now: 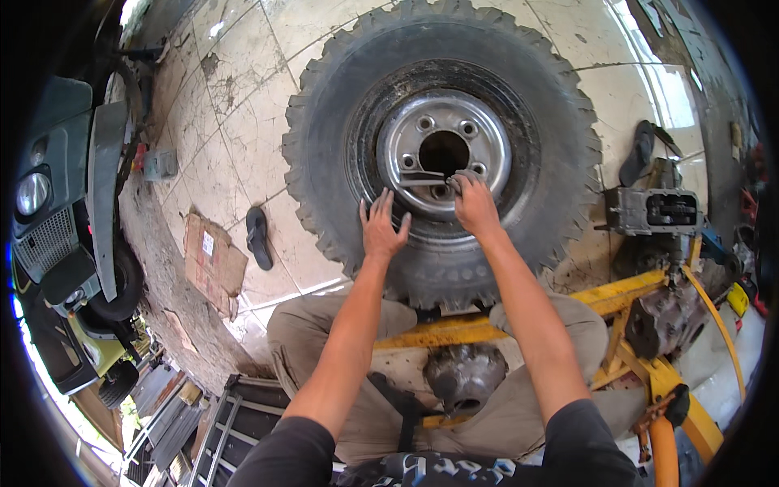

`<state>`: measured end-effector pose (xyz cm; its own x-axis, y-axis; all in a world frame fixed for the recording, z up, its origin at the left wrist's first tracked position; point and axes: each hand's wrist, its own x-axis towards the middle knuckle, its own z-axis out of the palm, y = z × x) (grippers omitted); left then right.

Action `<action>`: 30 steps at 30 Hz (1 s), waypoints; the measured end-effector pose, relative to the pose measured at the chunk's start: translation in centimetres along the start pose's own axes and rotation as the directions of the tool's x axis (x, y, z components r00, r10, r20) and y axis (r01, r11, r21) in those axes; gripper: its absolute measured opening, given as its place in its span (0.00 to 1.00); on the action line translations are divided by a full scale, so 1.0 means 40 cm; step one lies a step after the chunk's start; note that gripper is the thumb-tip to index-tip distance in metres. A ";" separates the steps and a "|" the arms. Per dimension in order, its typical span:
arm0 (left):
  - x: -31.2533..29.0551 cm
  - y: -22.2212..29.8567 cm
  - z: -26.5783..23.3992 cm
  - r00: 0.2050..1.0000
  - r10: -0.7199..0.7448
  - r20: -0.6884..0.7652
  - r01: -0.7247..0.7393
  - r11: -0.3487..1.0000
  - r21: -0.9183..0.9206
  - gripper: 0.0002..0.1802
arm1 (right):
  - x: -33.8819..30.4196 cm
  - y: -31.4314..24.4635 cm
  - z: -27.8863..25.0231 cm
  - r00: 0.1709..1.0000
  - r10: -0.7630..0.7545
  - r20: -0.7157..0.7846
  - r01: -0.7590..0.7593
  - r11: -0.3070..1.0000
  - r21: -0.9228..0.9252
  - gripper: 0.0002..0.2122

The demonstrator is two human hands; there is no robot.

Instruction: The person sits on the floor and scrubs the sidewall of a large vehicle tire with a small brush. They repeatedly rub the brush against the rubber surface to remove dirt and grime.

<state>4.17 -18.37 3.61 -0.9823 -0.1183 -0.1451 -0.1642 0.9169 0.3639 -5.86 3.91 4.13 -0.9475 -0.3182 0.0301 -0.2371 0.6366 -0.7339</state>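
A large off-road tyre with chunky tread lies flat on the floor before me, mounted on a steel wheel rim with a round centre hole and several bolt holes around it. My right hand is closed on a slim grey metal tool, whose two narrow bars point left across the rim, just below the centre hole. Its exact kind I cannot make out. My left hand rests with spread fingers over the lower left of the rim, touching its edge or the tyre's sidewall, and holds nothing.
Yellow metal framing runs behind the tyre's near side, with a greasy metal housing between my legs. Another gearbox-like casing stands at right. Sandals and flattened cardboard lie on the tiles. A vehicle stands at left.
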 end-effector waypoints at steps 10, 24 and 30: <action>-0.051 0.296 -0.371 0.779 -0.241 0.580 0.481 0.823 -0.304 0.25 | -0.154 -0.239 -0.415 0.807 0.564 0.175 -0.561 0.825 -0.072 0.10; -0.032 0.278 -0.680 0.707 0.042 0.706 0.258 0.914 -0.312 0.23 | -0.244 -0.401 -0.632 0.675 0.734 -0.066 -0.733 0.678 0.045 0.25; 0.076 0.130 -0.778 0.656 0.231 0.718 0.048 0.937 -0.345 0.22 | -0.391 -0.551 -0.466 0.323 0.923 -0.208 -0.925 0.354 0.136 0.28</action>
<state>-2.47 -25.84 33.71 -0.6181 0.4078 -0.6720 -0.2323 0.7220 0.6517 10.19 7.96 32.48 -0.5692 0.6313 -0.5268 0.8221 0.4239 -0.3802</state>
